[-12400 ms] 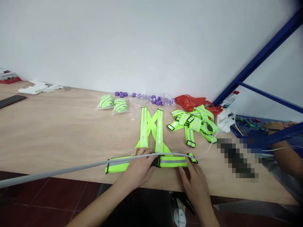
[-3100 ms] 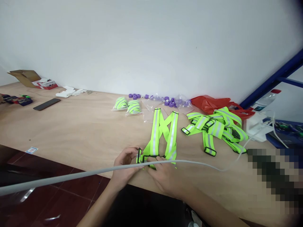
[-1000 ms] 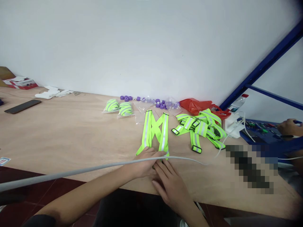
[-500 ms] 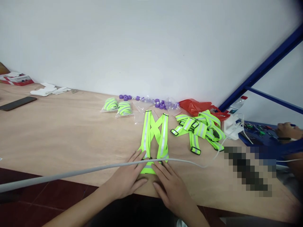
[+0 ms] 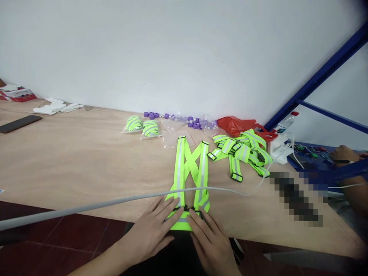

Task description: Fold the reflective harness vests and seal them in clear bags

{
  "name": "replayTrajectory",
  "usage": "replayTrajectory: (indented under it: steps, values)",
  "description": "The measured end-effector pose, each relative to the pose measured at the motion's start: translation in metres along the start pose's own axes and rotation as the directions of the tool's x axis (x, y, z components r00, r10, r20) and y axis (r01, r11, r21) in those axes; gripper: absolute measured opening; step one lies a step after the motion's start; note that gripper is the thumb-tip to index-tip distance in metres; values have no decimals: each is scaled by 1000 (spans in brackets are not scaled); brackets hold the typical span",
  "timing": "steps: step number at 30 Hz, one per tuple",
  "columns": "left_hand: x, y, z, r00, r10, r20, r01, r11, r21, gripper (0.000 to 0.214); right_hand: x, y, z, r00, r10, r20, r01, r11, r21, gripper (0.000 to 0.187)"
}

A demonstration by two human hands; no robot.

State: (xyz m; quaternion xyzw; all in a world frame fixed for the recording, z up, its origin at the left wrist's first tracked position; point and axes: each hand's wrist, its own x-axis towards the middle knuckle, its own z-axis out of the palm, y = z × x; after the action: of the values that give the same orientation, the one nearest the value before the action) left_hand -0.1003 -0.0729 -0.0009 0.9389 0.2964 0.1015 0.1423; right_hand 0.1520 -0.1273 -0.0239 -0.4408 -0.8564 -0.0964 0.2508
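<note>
A yellow-green reflective harness vest (image 5: 179, 168) lies stretched lengthwise in front of me, its two shoulder straps crossing in an X between grey stripes. Its waist band, with black buckles, lies at the near edge of the table. My left hand (image 5: 156, 226) rests palm down on the left end of that band, fingers stretched out. On the band's right end lies my right hand (image 5: 208, 234), also flat with fingers extended. The fingers partly cover the buckles. A pale cable (image 5: 126, 198) passes across the view in front of the straps.
To the right lies a heap of similar reflective straps (image 5: 244, 151), beside a red plastic bag (image 5: 234, 124). Two bagged vests (image 5: 151, 129), clear bags (image 5: 172, 140) and purple rolls (image 5: 195, 122) sit toward the wall. A phone (image 5: 20, 124) lies far left. Another person's hand (image 5: 343, 154) shows at right.
The vest has slid toward me, bringing its waist band to the near table edge. Both my hands have moved back with it, still flat on the band.
</note>
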Motion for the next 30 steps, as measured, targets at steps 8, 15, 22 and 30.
replayTrajectory:
  steps: [8, 15, 22, 30]
  values:
    - [26, -3, -43, 989, 72, -130, -92, 983, -157, 38, -5, -4, 1, 996, 7, -87, -8, 1000, -12, 48]
    - [140, -17, -46, 964, 263, -49, -260, 964, 57, 26, -2, -4, -1, 996, -9, -91, 6, 999, -31, 46]
    - [165, -30, 5, 942, 337, -6, -336, 940, 56, 23, -4, -5, 3, 995, 1, -103, -3, 1000, -12, 49]
    - [160, -51, 18, 956, 294, 22, -294, 955, 46, 42, 0, -3, -4, 995, -25, -96, 24, 1000, -10, 48]
